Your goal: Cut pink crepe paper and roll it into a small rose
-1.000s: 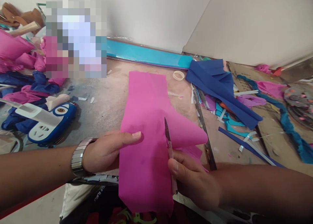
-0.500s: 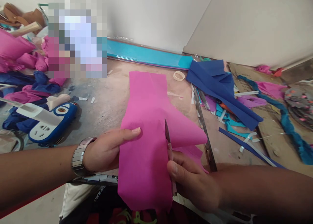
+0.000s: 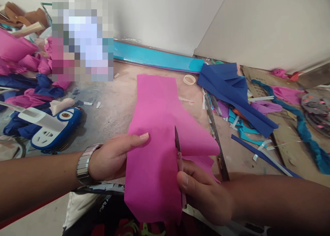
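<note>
A large sheet of pink crepe paper [image 3: 154, 153], folded into layers, lies across the table's front edge, its lower end hanging toward me. My left hand [image 3: 110, 157], with a metal watch band on the wrist, grips the paper's left edge, thumb on top and fingers hidden underneath. In my right hand [image 3: 203, 191] is a small knife [image 3: 178, 141], its dark blade pointing away from me along the right side of the upper layer. To the right of the blade a loose flap of the pink paper [image 3: 196, 136] spreads out.
On the left stand a blue-and-white power strip [image 3: 55, 129] and heaped pink and blue paper [image 3: 28, 91]. Turquoise wrapped paper [image 3: 157, 57] lies along the wall. To the right are a tape ring [image 3: 189, 79], folded dark blue paper [image 3: 232, 95] and scraps beside a metal edge strip [image 3: 219, 153].
Hardly anything differs. The whole view has shifted very slightly, and both hands, the knife and the pink paper keep nearly the same positions.
</note>
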`<state>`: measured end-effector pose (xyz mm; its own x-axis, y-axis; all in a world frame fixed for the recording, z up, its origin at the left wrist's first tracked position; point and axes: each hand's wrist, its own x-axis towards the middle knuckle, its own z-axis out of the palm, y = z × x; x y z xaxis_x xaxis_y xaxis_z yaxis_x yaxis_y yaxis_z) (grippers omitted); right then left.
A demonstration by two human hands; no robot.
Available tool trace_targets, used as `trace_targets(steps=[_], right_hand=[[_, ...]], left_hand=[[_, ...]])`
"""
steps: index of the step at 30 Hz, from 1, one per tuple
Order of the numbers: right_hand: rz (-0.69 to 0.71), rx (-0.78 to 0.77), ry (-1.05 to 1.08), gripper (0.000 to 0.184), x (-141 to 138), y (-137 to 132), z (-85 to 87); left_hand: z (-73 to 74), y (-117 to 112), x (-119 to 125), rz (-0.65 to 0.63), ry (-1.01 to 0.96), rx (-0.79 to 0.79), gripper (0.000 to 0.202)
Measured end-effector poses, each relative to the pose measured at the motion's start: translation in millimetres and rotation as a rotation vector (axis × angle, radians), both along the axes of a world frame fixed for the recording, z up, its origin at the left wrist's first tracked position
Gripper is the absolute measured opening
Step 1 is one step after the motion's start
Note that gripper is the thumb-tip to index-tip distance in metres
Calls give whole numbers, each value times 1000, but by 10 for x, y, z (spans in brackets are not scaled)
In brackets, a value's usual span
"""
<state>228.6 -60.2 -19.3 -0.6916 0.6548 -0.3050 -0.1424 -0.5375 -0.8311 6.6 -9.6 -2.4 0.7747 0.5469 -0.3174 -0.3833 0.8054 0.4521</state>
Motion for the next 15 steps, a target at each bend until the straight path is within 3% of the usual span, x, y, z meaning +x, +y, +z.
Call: trace_targets(steps=[15], right_hand=[[-10, -29, -49, 52, 6, 3, 4]], left_hand=[[-11, -2, -5, -7, 9, 10, 38]])
